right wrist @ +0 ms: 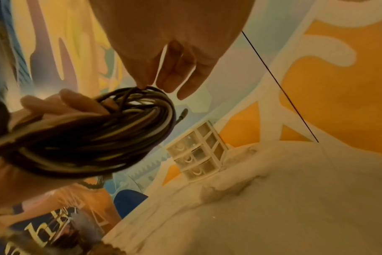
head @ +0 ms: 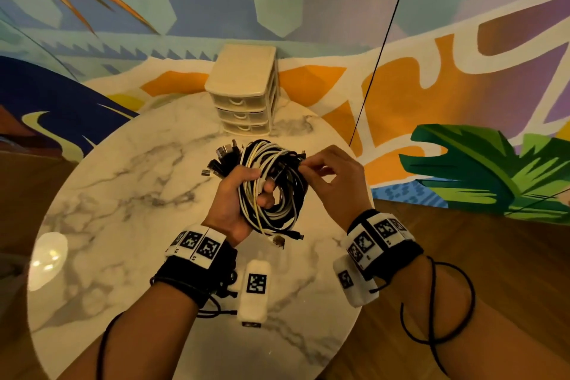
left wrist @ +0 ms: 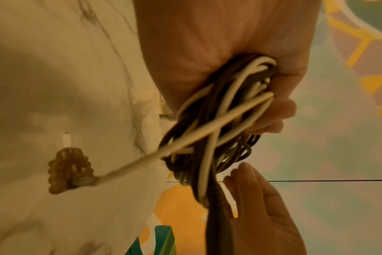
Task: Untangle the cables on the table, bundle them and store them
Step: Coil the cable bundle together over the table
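Note:
A coil of black and white cables [head: 274,191] [left wrist: 218,124] [right wrist: 94,138] hangs above the round marble table [head: 123,194]. My left hand [head: 243,194] grips the coil's left side, thumb through the loop. Several plug ends [head: 223,157] stick out above that fist, and two more plugs [head: 282,239] dangle below it; one ribbed plug [left wrist: 70,170] shows close in the left wrist view. My right hand [head: 308,163] pinches a strand at the coil's upper right edge with thumb and forefinger [right wrist: 145,82], the other fingers loosely bent.
A small cream three-drawer organizer [head: 246,92] [right wrist: 199,155] stands at the table's far edge, all drawers closed. A thin black cord [head: 382,46] runs down from above to the table's right side. Wood floor lies to the right, a painted wall behind.

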Tool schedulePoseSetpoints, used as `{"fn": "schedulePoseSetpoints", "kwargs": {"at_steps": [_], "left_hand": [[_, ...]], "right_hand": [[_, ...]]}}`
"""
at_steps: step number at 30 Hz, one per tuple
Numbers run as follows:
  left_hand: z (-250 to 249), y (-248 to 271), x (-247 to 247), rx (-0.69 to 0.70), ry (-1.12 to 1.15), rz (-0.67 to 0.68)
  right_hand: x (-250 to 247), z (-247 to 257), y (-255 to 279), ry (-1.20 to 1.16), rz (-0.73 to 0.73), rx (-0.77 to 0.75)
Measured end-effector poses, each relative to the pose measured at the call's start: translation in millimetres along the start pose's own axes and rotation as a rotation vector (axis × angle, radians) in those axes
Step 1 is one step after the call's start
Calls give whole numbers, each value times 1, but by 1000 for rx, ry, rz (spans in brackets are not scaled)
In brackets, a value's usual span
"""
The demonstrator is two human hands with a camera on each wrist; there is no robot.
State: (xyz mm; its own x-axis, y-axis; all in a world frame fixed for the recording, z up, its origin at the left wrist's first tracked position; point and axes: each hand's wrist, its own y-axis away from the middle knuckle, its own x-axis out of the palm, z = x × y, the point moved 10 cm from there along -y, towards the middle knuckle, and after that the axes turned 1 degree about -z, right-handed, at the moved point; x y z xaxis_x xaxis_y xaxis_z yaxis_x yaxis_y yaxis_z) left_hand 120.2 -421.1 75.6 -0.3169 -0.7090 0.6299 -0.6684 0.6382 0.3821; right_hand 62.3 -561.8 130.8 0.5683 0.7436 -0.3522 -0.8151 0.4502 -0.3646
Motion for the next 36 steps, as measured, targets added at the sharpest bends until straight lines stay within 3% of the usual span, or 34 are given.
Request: {"fn": "schedulePoseSetpoints", "kwargs": {"at_steps": [5,8,10,13,15,17,19,23,25,28,31,34,36], "left_hand": [[-6,7,-10,-13,3,26],[-21,11,-33,-5,18,-28],[-37,11,-49,49,37,-66],[-56,12,-72,75,62,-96],[-66,13,-82,93,72,-95],[-77,16,-92,117,90,-86],[-87,17,-104,133,109,-87],[-99,19,-123,122,151,-60],[-99,21,-129,111,148,-41],[-99,26,-138,96,144,-20],[-104,26,-145,91,159,-10],[-109,24,-149,88,140,-9],[-110,23,-153,83,130,-33]], "right_hand": [[36,16,1,110,69,-67],[34,5,10,89,-31,108],[49,-1,30,65,64,243],[103,6,69,47,343,383],[126,13,78,-5,372,427],[138,13,77,-77,291,476],[148,2,88,-173,229,631],[214,-10,131,-481,400,1065],[237,-4,130,-719,309,1172],[241,-2,110,-899,74,1163],[243,-3,100,-949,45,1128],[232,-8,89,-858,-56,1058],[214,-6,75,-737,-153,897]]}}
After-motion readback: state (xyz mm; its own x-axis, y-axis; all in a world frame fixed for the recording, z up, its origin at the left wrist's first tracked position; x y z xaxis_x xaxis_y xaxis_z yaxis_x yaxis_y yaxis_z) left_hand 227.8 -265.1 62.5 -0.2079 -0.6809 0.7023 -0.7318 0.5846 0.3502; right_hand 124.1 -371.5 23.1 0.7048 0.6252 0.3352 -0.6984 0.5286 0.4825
